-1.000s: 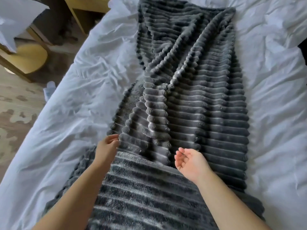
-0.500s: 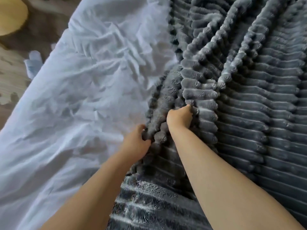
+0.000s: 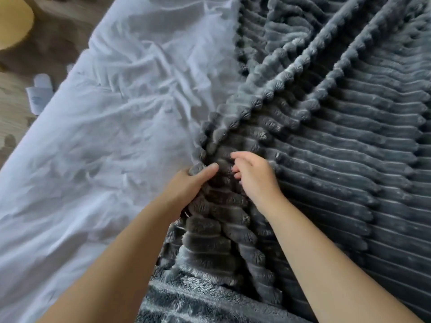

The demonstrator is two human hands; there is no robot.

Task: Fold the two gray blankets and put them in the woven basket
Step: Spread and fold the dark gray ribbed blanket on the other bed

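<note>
- The ribbed gray blanket [image 3: 338, 159] lies spread over the right part of the bed [image 3: 35, 217]. Its left edge runs from the far middle down toward the near middle.
- Two raised folds of the blanket cross it on a slant from the far right. They meet at its left edge, just beyond the hands.
- The left hand [image 3: 186, 185] grips that left edge. The thumb lies across the top of the plush and the fingers are tucked under the bunched cloth.
- The right hand [image 3: 256, 178] is just beside the left one, over the blanket and a little further in from the edge. Its fingers [image 3: 235, 156] are loosely curled with the tips at the pile; I cannot tell whether they pinch any cloth.
- Both bare forearms reach in from the near edge.
- Near that edge, between the forearms, lies a shaggier gray striped cloth [image 3: 186, 301], touching the ribbed blanket. I cannot tell whether it is the second blanket or an underside turned up.
- A crumpled white sheet [image 3: 116, 136] covers the bed to the left of the blanket.
- Past the bed's left edge is a patterned floor [image 3: 14, 108], with small white things [image 3: 39, 89] lying on it close to the bed.
- In the far left corner stands something rounded and yellow [image 3: 14, 17].
</note>
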